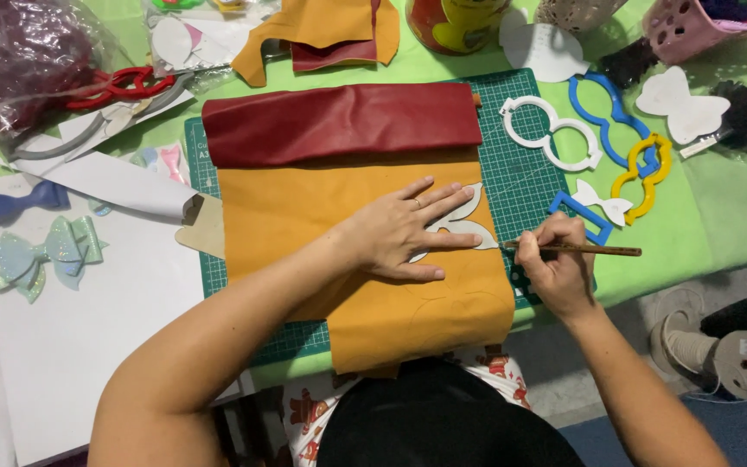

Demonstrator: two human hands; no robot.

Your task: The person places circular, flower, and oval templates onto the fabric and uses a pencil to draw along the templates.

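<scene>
Much of the dark green gridded cutting mat (525, 186) lies hidden under our mustard-yellow sheet of faux leather (304, 207), and the white bow-shaped template (464, 227) on that sheet is half covered by our left hand (404, 233), so we cannot make out its full outline. Faint traced curves show on the yellow sheet nearer our body, hard to read. A roll of dark red faux leather (339, 121) lies across the far end of the yellow sheet and hides its edge.

Our left hand lies flat, fingers spread apart and pressed down on the template, the forearm coming in from the lower left. Our right hand (555, 268) is closed around a thin brown wooden pencil (577, 250), which lies almost level, its tip touching the template's right edge.

The sheets look smooth and matte. To the right of the mat, on the light green tablecloth (728, 207), lie rigid plastic outline stencils in white (551, 130), blue (611, 104) and yellow (643, 173), all with looped openings. On the left, glittery pale blue bows (41, 255) rest on a white board (88, 329); a pink perforated basket (693, 30) is cut off at the top edge.
</scene>
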